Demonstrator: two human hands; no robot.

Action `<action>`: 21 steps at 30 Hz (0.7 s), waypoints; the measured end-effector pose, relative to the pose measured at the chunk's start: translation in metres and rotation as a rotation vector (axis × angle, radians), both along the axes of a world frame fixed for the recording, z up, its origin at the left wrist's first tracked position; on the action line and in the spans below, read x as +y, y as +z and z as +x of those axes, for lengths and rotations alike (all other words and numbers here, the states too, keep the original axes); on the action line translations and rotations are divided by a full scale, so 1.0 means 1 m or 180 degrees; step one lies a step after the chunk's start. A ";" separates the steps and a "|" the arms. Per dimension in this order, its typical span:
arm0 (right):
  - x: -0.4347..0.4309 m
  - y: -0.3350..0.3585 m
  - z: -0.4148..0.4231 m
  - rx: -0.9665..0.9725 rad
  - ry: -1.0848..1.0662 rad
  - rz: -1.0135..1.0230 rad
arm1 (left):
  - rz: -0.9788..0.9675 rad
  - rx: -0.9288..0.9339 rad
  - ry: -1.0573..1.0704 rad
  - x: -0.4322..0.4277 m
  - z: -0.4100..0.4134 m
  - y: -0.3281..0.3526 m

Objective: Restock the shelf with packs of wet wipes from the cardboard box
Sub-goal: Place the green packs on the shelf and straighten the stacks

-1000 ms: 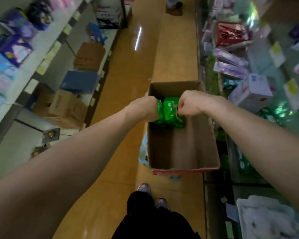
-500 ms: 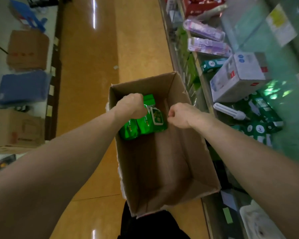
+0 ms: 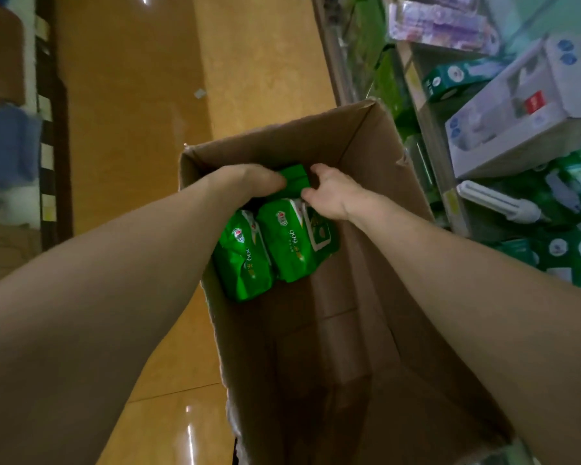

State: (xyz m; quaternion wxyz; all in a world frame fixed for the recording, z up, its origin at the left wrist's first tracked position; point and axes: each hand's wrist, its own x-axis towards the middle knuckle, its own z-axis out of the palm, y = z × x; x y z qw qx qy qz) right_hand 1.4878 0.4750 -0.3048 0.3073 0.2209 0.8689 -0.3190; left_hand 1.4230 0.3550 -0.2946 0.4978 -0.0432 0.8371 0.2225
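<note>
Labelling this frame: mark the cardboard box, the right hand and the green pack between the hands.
cardboard box (image 3: 349, 139): head view, bare far inner wall.
right hand (image 3: 332, 193): head view, back of the hand.
green pack (image 3: 293, 177): head view, its top face.

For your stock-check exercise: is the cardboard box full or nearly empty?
Nearly empty: cardboard box holds a few green packs at one end, floor otherwise bare.

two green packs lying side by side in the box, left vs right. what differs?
Position: left pack lies against the box's left wall, right pack nearer the middle. Cover: the left forearm hides left pack's far end; right pack's ends by the right hand's thumb. Flap: right pack shows a white-rimmed one, left pack none. Shared: green wrap, same logo and print. The left hand and right hand grip a third pack beyond them.
</note>
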 end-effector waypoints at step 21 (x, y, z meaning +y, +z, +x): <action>-0.003 -0.012 -0.018 0.0442 -0.0804 -0.0197 | 0.0396 0.0074 0.0243 -0.006 0.001 -0.004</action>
